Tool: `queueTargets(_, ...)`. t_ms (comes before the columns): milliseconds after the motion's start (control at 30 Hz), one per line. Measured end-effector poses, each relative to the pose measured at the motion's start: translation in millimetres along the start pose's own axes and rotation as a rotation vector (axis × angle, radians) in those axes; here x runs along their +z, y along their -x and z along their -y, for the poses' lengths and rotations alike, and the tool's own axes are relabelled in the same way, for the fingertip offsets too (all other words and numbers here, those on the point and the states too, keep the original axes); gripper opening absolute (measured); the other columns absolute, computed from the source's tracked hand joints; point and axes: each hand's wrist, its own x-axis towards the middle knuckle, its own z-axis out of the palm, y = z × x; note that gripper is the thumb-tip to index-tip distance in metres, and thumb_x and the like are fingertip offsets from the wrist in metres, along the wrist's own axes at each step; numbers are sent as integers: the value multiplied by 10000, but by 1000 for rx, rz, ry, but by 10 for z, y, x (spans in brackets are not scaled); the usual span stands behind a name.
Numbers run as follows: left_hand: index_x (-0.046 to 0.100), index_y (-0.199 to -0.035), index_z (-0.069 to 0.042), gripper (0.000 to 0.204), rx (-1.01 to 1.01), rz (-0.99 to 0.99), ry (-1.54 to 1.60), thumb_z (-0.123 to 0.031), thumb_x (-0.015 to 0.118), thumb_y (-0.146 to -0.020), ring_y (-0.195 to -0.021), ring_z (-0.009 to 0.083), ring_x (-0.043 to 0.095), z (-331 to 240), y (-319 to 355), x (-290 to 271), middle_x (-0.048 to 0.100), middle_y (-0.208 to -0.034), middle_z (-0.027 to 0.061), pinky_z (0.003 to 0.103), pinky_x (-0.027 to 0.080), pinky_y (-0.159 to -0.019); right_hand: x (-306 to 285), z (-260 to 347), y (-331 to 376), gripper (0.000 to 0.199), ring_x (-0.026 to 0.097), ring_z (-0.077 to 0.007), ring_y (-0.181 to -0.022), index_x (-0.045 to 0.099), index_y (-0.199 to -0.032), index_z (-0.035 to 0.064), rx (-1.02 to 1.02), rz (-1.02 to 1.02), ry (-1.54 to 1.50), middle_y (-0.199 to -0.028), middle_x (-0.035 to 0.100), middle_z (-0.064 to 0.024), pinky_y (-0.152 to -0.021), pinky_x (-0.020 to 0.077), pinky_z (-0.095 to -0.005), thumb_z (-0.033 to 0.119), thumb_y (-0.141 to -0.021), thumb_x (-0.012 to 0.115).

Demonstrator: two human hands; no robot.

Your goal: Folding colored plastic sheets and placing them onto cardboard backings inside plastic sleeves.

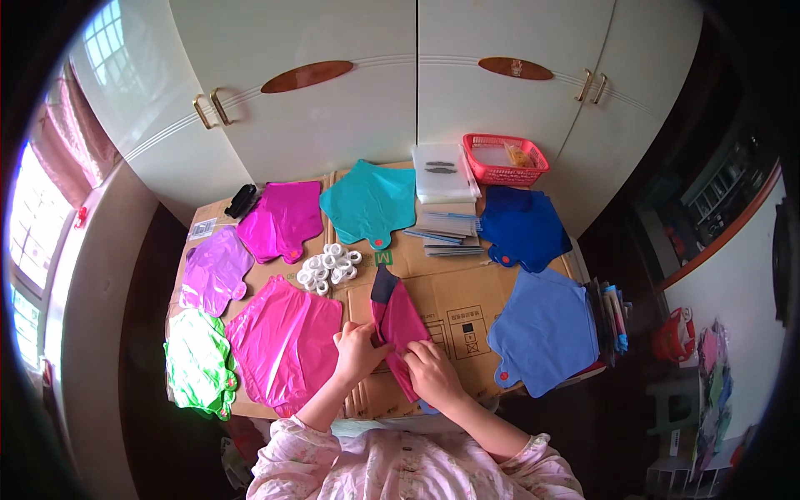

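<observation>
Close in front of me, a narrow folded magenta foil balloon (403, 310) with a dark grey piece at its far end lies on the cardboard. My left hand (358, 350) pinches its left edge, fingers closed. My right hand (432, 372) has its fingers bent together over the near right part of the same balloon. To the left of my left hand is a stack of flat pink foil balloons (287, 342). A heap of small white ribbon rolls (328, 268) sits beyond my left hand.
Around the cardboard-covered table (467, 287) lie flat balloon stacks: green (198, 358), lilac (215, 271), purple (283, 218), teal (368, 200), dark blue (521, 223), light blue (546, 329). Grey cards (450, 233), clear bags (443, 171) and a red basket (506, 177) stand at the back, before white cabinets.
</observation>
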Motion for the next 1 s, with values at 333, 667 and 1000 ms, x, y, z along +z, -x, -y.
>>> queueTargets(333, 642, -727, -50, 339, 147, -26, -109, -369, 753, -696, -876, 286, 550, 38, -17, 13, 637, -755, 53, 437, 369, -752, -1, -1, 3, 218, 525, -323, -1078, 612, -978, -2, 1, 0, -7, -1104, 560, -140, -985, 419, -415, 2, -762, 584)
queueTargets(667, 614, -714, -86, 294, 283, -186, -53, -342, 760, -701, -861, 242, 553, 143, 79, 122, 628, -762, 25, 424, 370, -746, 3, 3, 1, 177, 534, -319, -1060, 614, -945, -7, -22, -3, 5, -1091, 573, -142, -967, 427, -402, 32, -775, 579)
queueTargets(1000, 612, -747, -98, 263, 316, -242, -55, -296, 776, -688, -870, 235, 542, 91, 137, 112, 607, -762, 14, 402, 373, -741, -6, 78, 21, 180, 507, -363, -1055, 619, -927, 26, 35, -60, 167, -1149, 499, -216, -941, 438, -425, 100, -768, 580)
